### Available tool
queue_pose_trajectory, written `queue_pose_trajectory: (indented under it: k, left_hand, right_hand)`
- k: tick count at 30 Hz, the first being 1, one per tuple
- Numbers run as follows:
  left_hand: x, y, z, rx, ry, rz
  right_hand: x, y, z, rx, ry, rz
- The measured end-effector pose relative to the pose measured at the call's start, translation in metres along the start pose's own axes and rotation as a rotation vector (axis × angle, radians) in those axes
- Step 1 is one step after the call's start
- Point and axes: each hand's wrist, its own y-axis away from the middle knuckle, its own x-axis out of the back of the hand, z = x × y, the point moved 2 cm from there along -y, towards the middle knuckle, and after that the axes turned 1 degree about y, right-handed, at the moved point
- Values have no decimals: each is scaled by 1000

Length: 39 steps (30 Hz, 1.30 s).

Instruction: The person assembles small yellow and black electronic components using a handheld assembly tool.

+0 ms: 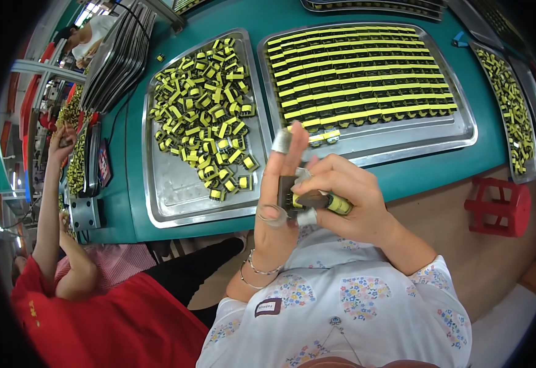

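My left hand is raised in front of my chest, with its fingers up and silvery tape around one finger. A dark block with small metal pins rests against its palm, held there; the thumb is mostly hidden. My right hand closes around a small yellow-and-black transformer, close beside the block. Tape also wraps the right fingertips. A dark brown piece shows between the two hands, its kind unclear. Just beyond my fingers, two loose transformers lie at the near edge of the ordered rows.
One metal tray holds jumbled transformers; another tray holds tidy rows. Both stand on a green table. Stacked trays rise at far left. A red stool stands right. A co-worker in a red shirt works at left.
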Motion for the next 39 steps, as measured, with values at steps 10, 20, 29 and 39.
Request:
queue_pose_trajectory:
  k: [10, 20, 29, 39]
  left_hand:
    - [14, 11, -18, 145, 156, -264]
    - [20, 12, -21, -16, 44, -263]
    - [39, 7, 1, -16, -147, -119]
    - [85, 7, 26, -304, -1259, 50]
  right_hand:
    - [5, 2, -4, 399, 316, -66]
    - [-8, 2, 2, 414, 283, -66]
    - [-1, 3, -8, 399, 232, -13]
    - [59, -11, 11, -48, 549, 94]
